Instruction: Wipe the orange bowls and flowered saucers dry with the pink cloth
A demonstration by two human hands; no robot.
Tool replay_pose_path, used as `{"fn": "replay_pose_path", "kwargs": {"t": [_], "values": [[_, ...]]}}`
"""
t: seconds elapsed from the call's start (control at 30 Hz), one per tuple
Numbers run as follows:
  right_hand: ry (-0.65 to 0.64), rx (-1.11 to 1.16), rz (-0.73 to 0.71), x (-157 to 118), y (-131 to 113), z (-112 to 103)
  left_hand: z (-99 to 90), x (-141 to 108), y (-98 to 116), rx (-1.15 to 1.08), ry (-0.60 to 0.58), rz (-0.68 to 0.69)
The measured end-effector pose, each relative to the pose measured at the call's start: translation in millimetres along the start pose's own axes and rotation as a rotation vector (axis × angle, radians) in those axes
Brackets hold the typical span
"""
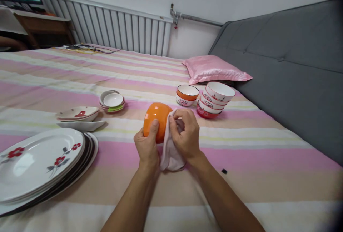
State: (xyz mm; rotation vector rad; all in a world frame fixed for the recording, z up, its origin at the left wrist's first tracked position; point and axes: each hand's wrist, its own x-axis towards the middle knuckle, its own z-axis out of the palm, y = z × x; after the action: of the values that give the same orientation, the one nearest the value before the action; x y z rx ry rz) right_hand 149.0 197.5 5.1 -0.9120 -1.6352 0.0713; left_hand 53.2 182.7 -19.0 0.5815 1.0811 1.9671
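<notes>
An orange bowl [155, 116], tipped on its side with its glossy outer wall toward me, is gripped by my left hand [148, 145], thumb across the outside. My right hand [186, 134] pinches a pale pink cloth [173, 155] against the bowl's right side; the cloth's lower part hangs down over the bedspread. Beyond the hands stand two stacked bowls [187, 95], an orange one on top of a white patterned one. To their right is a taller stack of white and red bowls [215, 100].
Large flowered plates [40, 160] are stacked at the left. Behind them lie oblong dishes [80, 114] and small saucers [113, 100]. A pink pillow [214, 68] rests by the grey headboard [284, 46]. A small black object [224, 171] lies on the striped bedspread [257, 175]; cables [88, 49] lie at the far edge.
</notes>
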Motion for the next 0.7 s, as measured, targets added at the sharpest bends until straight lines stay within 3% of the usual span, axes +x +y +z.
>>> {"fn": "replay_pose_path", "kwargs": {"t": [0.23,0.47,0.7], "values": [[-0.112,-0.030,-0.139,-4.4,2.7,3.4,6.4,3.8,12.1,-0.369,-0.008,-0.273],[-0.155,-0.014,-0.180,-4.5,7.3,4.1,5.7,12.0,22.5,-0.558,-0.025,-0.529],[-0.180,0.128,-0.142,0.8,16.4,-0.7,2.9,18.7,24.5,-0.608,-0.005,-0.559]]}}
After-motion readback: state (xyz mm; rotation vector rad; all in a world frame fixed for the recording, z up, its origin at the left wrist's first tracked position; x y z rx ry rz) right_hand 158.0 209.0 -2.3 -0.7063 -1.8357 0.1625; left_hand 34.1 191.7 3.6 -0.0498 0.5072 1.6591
